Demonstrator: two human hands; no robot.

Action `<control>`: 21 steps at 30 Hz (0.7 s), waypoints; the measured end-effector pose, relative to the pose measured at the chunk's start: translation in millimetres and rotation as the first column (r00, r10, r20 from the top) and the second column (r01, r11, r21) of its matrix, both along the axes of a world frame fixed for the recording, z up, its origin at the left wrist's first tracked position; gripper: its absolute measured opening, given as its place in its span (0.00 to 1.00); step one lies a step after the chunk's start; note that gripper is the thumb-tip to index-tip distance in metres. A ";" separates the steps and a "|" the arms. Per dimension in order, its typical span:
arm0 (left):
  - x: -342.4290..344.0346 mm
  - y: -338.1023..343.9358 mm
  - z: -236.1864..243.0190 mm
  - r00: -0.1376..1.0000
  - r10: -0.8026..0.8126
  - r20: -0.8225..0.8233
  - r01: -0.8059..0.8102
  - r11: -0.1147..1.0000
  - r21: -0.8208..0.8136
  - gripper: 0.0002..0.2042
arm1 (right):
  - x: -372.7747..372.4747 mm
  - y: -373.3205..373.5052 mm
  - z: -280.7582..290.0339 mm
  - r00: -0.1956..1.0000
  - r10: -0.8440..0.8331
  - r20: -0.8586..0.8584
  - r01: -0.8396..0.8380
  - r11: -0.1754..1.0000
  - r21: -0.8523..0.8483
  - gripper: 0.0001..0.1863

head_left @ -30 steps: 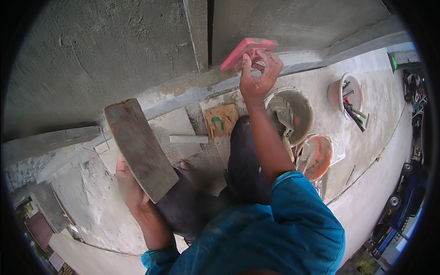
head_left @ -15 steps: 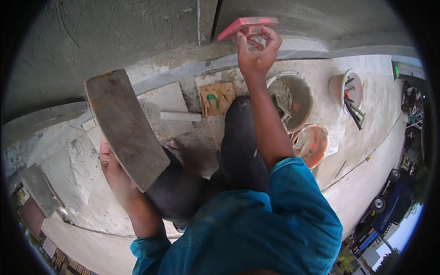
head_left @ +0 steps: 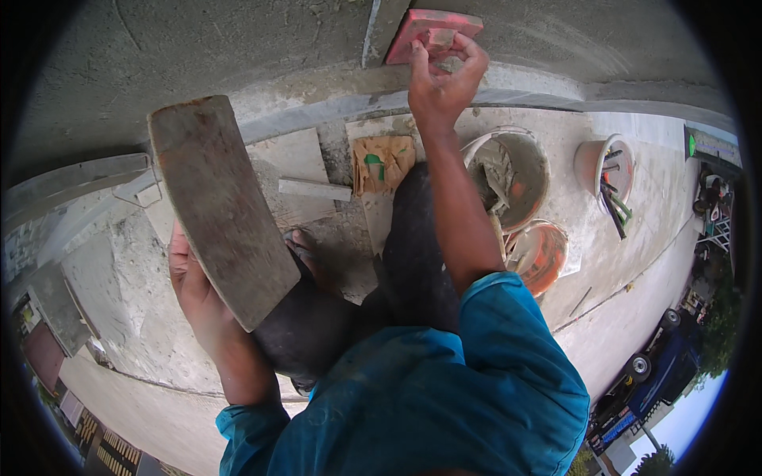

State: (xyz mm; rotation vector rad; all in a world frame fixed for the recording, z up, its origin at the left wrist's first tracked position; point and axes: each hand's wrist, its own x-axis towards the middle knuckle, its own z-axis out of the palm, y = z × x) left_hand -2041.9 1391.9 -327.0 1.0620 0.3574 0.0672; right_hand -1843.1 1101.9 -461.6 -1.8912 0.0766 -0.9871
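My left hand (head_left: 190, 278) grips a long, worn grey board (head_left: 214, 206) by its underside, its fingertips hidden behind the left edge. The board's face shows brown stains and no heap of material. At the top, my right hand (head_left: 444, 79) has thumb and fingers closed on the grip of a pink float (head_left: 405, 44), whose flat side lies against the grey plastered wall (head_left: 206, 47), just right of a narrow vertical strip and above a pale ledge (head_left: 532, 79).
On the concrete floor (head_left: 635, 270) are a mortar bucket (head_left: 524, 182), an orange-lined bucket (head_left: 548, 262), a tool bucket (head_left: 591, 163), brown paper (head_left: 385, 151), a loose plank (head_left: 313, 189) and boards. A dark blue vehicle (head_left: 655, 373) stands at the far right. My legs are bent below me.
My right hand and the pink float have moved up in the view and now lie flatter on the wall. My left hand and board have shifted up and to the left.
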 end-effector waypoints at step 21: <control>-12.1 21.1 -6.7 0.998 -0.052 0.040 0.056 0.993 -0.100 0.26 | -20.2 -114.3 31.9 0.965 0.261 0.031 -0.021 0.194 -0.981 0.34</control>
